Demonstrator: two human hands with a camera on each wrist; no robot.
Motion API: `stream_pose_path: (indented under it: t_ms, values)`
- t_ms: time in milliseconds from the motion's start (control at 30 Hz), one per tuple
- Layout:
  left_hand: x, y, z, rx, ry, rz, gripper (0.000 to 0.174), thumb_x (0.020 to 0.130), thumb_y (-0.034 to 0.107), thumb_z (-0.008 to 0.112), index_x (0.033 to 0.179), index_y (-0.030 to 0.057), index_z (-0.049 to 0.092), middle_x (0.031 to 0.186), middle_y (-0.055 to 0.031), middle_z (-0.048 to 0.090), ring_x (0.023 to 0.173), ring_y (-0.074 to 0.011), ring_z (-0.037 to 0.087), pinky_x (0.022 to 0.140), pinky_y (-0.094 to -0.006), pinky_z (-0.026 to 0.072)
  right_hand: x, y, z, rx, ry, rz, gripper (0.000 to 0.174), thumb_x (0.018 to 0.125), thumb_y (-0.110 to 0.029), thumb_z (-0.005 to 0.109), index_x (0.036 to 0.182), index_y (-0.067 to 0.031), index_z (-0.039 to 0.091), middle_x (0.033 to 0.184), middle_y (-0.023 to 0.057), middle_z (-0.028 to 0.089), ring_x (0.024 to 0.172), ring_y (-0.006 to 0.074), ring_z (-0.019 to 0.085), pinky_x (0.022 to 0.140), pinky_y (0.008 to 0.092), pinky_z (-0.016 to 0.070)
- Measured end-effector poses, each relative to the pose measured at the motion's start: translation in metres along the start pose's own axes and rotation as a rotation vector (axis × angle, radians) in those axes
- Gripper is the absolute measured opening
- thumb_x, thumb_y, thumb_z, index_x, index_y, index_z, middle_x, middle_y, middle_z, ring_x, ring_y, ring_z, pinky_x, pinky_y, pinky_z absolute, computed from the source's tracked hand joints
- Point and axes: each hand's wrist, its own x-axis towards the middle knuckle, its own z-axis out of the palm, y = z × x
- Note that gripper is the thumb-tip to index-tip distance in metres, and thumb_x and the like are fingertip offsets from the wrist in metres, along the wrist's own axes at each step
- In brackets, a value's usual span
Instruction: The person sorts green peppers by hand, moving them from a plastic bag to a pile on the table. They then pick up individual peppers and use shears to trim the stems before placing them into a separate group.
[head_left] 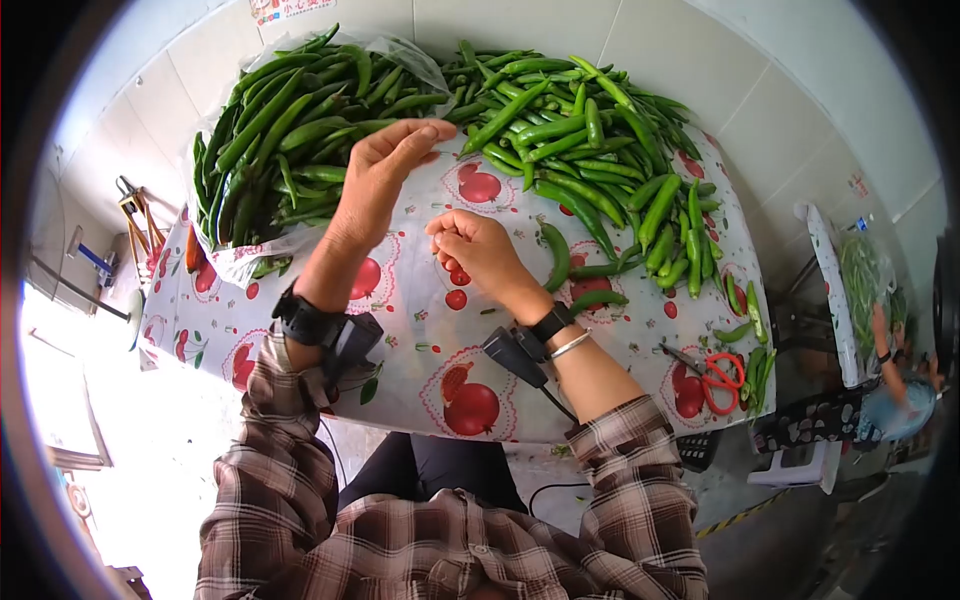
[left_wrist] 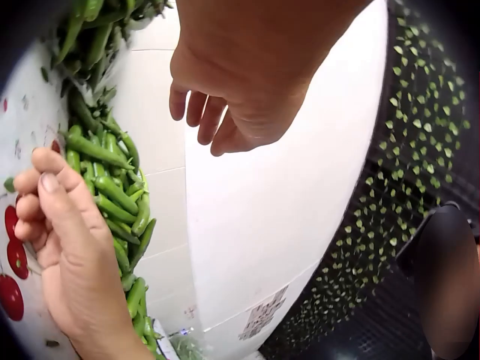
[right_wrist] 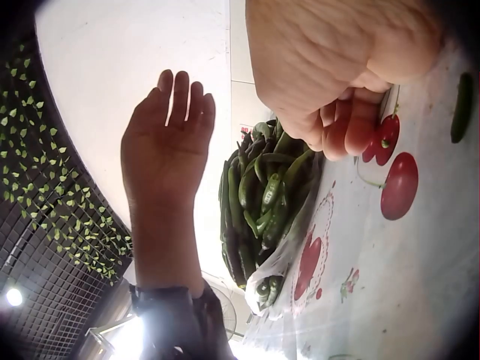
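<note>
My left hand [head_left: 385, 185] is raised over the table near the bagged peppers, its fingers loosely bent and holding nothing. In the right wrist view that same hand [right_wrist: 169, 142] shows its fingers extended and slightly apart. Lower and to the right, my right hand [head_left: 487, 258] hovers over the tablecloth with its fingers loosely curled and nothing in them. A plastic bag [head_left: 235, 265] at the left is heaped with long dark green peppers [head_left: 270, 130]. Brighter green peppers [head_left: 590, 145] lie in a loose pile at the back right.
A patterned tablecloth [head_left: 420, 270] covers the table. Scissors with red handles [head_left: 722, 385] lie near the right edge, beside a few small peppers [head_left: 760, 375]. Single peppers [head_left: 556, 255] are scattered right of my right hand. A tiled wall [head_left: 520, 25] stands behind; another person [head_left: 895, 385] is at far right.
</note>
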Motion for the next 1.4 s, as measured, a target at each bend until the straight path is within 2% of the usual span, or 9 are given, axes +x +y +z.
stream_pose_path:
  t_ms: [167, 300, 433, 733, 833, 900, 1000, 1100, 1400]
  values:
    - [-0.007, -0.034, -0.005, -0.211, 0.123, -0.168, 0.031, 0.09, 0.031, 0.052, 0.081, 0.0037, 0.063, 0.083, -0.0063, 0.062, 0.081, -0.0139, 0.058, 0.075, -0.0283, 0.0457, 0.001, 0.001, 0.0, 0.022, 0.005, 0.005, 0.014, 0.083, -0.006, 0.05, 0.091, 0.0019, 0.058, 0.07, 0.0028, 0.058, 0.057, 0.0075, 0.052, 0.053, 0.0211, 0.0434]
    - [-0.007, -0.053, -0.017, -0.326, 0.273, -0.282, 0.031, 0.089, 0.031, 0.053, 0.066, 0.0097, 0.052, 0.068, -0.0026, 0.055, 0.068, -0.0131, 0.054, 0.061, -0.0257, 0.0409, 0.0, -0.005, 0.0, -0.054, 0.01, 0.041, 0.016, 0.084, -0.007, 0.051, 0.094, 0.0028, 0.058, 0.073, 0.0033, 0.059, 0.059, 0.0077, 0.053, 0.055, 0.0207, 0.0444]
    - [-0.009, -0.071, -0.029, -0.414, 0.355, -0.375, 0.033, 0.085, 0.03, 0.057, 0.061, 0.0114, 0.046, 0.063, -0.0027, 0.054, 0.057, -0.0116, 0.049, 0.052, -0.025, 0.0386, 0.0, -0.003, -0.001, 0.037, 0.044, 0.054, 0.016, 0.085, -0.008, 0.052, 0.095, 0.0015, 0.059, 0.077, 0.0041, 0.06, 0.064, 0.0075, 0.055, 0.057, 0.0203, 0.0463]
    - [-0.011, -0.079, -0.031, -0.47, 0.338, -0.42, 0.03, 0.085, 0.027, 0.056, 0.061, 0.0101, 0.049, 0.063, -0.0028, 0.054, 0.052, -0.0105, 0.046, 0.048, -0.023, 0.0372, -0.004, -0.031, -0.02, 0.261, 0.116, 0.162, 0.018, 0.087, -0.014, 0.052, 0.099, -0.0026, 0.06, 0.084, 0.0059, 0.062, 0.069, 0.0108, 0.058, 0.058, 0.0227, 0.0486]
    - [-0.012, -0.082, -0.03, -0.46, 0.336, -0.403, 0.031, 0.086, 0.027, 0.056, 0.061, 0.0101, 0.049, 0.063, -0.0018, 0.054, 0.052, -0.0097, 0.046, 0.048, -0.0218, 0.0372, -0.009, -0.061, -0.042, -0.104, 0.229, 0.027, 0.019, 0.086, -0.014, 0.055, 0.099, -0.0014, 0.06, 0.086, 0.0065, 0.064, 0.071, 0.0112, 0.06, 0.057, 0.0222, 0.0479]
    - [-0.012, -0.082, -0.03, -0.459, 0.353, -0.406, 0.031, 0.086, 0.027, 0.056, 0.061, 0.0097, 0.051, 0.063, -0.0017, 0.054, 0.051, -0.0094, 0.046, 0.048, -0.0215, 0.0377, -0.007, -0.058, -0.075, -0.549, 0.378, -0.042, 0.017, 0.083, -0.011, 0.057, 0.097, -0.0034, 0.062, 0.086, 0.0051, 0.064, 0.071, 0.0114, 0.059, 0.059, 0.0246, 0.0477]
    - [-0.011, -0.081, -0.029, -0.423, 0.356, -0.39, 0.031, 0.086, 0.028, 0.056, 0.061, 0.0094, 0.052, 0.063, -0.0016, 0.055, 0.051, -0.0086, 0.047, 0.049, -0.0213, 0.0387, -0.013, -0.043, -0.122, -1.176, 0.508, -0.11, 0.023, 0.078, -0.013, 0.06, 0.096, -0.0001, 0.062, 0.092, 0.0149, 0.063, 0.079, 0.0264, 0.062, 0.073, 0.0346, 0.048]
    - [-0.014, -0.079, -0.028, -0.374, 0.335, -0.386, 0.033, 0.086, 0.031, 0.055, 0.062, 0.0092, 0.053, 0.063, -0.0015, 0.056, 0.05, -0.0079, 0.046, 0.049, -0.0218, 0.0392, -0.018, -0.026, -0.155, -1.321, 0.511, -0.026, 0.025, 0.076, -0.013, 0.061, 0.097, -0.0002, 0.062, 0.095, 0.0172, 0.062, 0.085, 0.0306, 0.06, 0.077, 0.0369, 0.0467]
    - [-0.013, -0.082, -0.029, -0.386, 0.311, -0.379, 0.032, 0.085, 0.028, 0.054, 0.063, 0.0058, 0.055, 0.063, -0.003, 0.057, 0.053, -0.0089, 0.048, 0.052, -0.0231, 0.0413, -0.017, -0.033, -0.155, -1.183, 0.535, 0.229, 0.028, 0.075, -0.012, 0.062, 0.1, -0.0005, 0.061, 0.087, 0.0146, 0.065, 0.081, 0.0281, 0.062, 0.074, 0.0356, 0.0472]
